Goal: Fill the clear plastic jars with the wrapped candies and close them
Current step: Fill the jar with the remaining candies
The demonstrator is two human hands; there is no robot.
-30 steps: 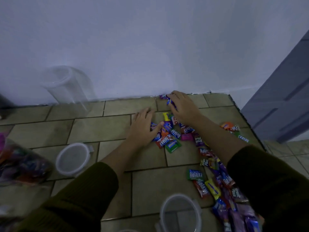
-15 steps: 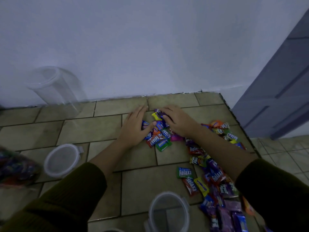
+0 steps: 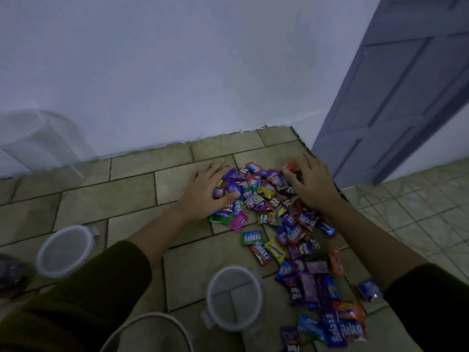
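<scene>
**Hands widen to corral the heap; no candy in a jar yet**

Change: a second ago both hands sat close together on a small cluster by the wall. Now they stand apart, flanking a bigger heap.

- Left hand (image 3: 210, 189): flat, fingers spread, pressing the heap's left edge.
- Right hand (image 3: 314, 185): fingers splayed and slightly bent, raking the right edge near the door (image 3: 396, 92).
- Neither hand holds anything.
- Wrapped candies (image 3: 261, 199): on the tiled floor (image 3: 106, 199) between the hands, with a trail running back toward the person.

Reading: still gathering, with filling yet to come.

Containers:
- Clear jar (image 3: 38, 141): by the wall, far left, blurred, looks empty.
- First round tabbed piece (image 3: 66, 250) and second round tabbed piece (image 3: 234, 297): probably lids. Floor shows through the second, and neither holds candy.
- Jar rim (image 3: 149, 326): at the bottom edge, contents unseen.
</scene>
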